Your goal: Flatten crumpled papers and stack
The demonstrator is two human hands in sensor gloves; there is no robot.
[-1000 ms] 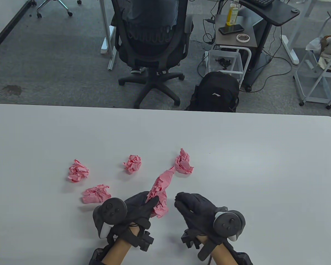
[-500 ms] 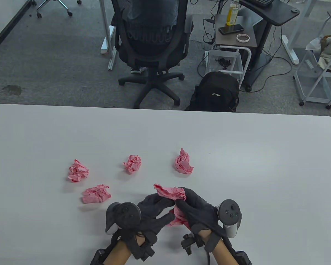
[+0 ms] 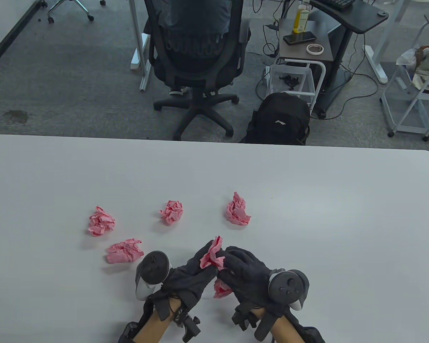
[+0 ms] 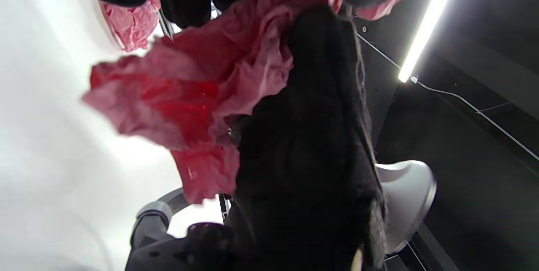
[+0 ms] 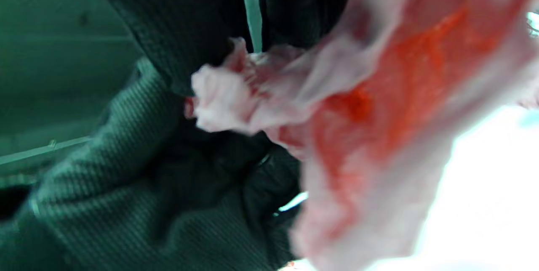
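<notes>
Both gloved hands hold one crumpled pink paper (image 3: 213, 258) between them, just above the white table (image 3: 307, 200) near its front edge. My left hand (image 3: 196, 266) grips its left side and my right hand (image 3: 237, 264) grips its right side. A lower fold of the paper (image 3: 221, 288) hangs out below the hands. The paper fills the left wrist view (image 4: 189, 107) and the right wrist view (image 5: 379, 136). Several crumpled pink balls lie beyond the hands: one at far left (image 3: 100, 221), one at front left (image 3: 124, 250), one in the middle (image 3: 172, 212), one at right (image 3: 238, 210).
Beyond the table's far edge stand a black office chair (image 3: 196, 53), a black backpack (image 3: 279, 119) and a side desk with a bottle (image 3: 301, 18). A white rack (image 3: 413, 89) stands at far right.
The paper hung long from my left hand alone, with my right hand apart. My right hand closed in and took hold, and both hands have bunched it tighter between them.
</notes>
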